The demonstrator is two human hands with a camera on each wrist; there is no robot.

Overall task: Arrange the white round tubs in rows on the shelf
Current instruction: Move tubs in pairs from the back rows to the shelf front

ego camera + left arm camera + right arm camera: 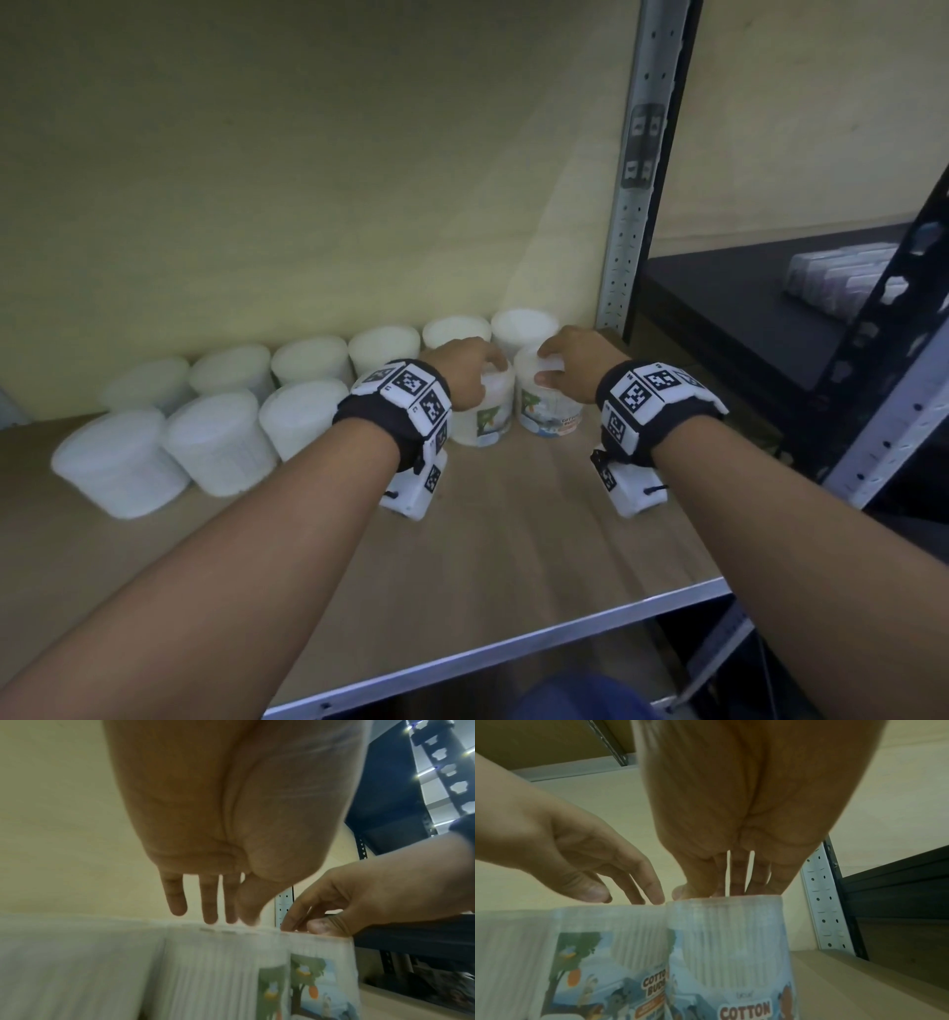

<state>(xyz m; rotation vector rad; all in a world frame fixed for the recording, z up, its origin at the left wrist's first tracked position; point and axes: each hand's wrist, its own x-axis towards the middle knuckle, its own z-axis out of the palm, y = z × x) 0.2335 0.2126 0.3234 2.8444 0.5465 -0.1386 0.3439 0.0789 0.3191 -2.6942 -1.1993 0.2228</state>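
Observation:
Two rows of white round tubs stand on the wooden shelf (513, 545): a back row (387, 349) along the wall and a front row (215, 442). At the front row's right end two tubs with picture labels stand side by side. My left hand (488, 375) hovers over the left tub (485, 421), its straight fingertips (209, 914) touching the lid. My right hand (547, 367) grips the lid of the right tub (552, 411), thumb on the near rim and fingers (738, 888) on the far one. Both tubs stand upright and touch each other.
A perforated grey upright (631, 205) borders the shelf on the right, just past the right tub. Beyond it a dark shelf (744, 308) carries wrapped packs (842, 277). The metal front edge (513, 647) is near my forearms, with bare board before the tubs.

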